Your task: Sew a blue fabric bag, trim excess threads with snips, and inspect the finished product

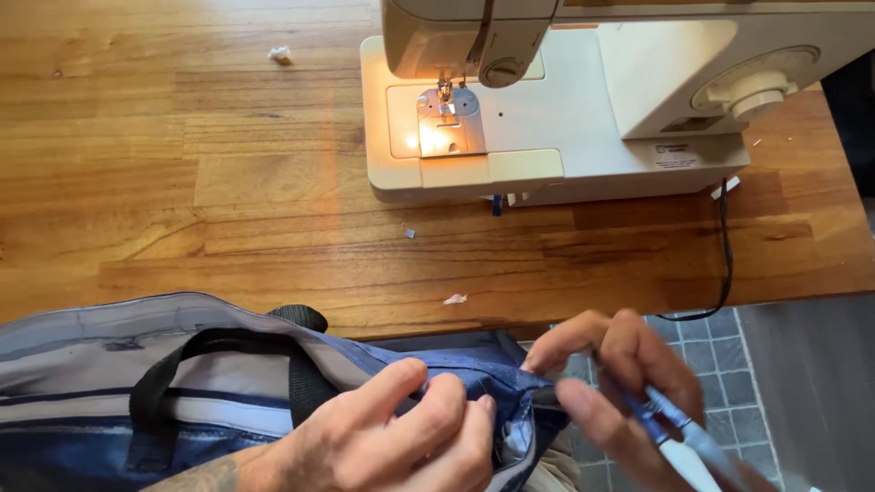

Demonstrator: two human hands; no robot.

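Bright daylight; machine lamp [428, 138] glows; hands blurred.
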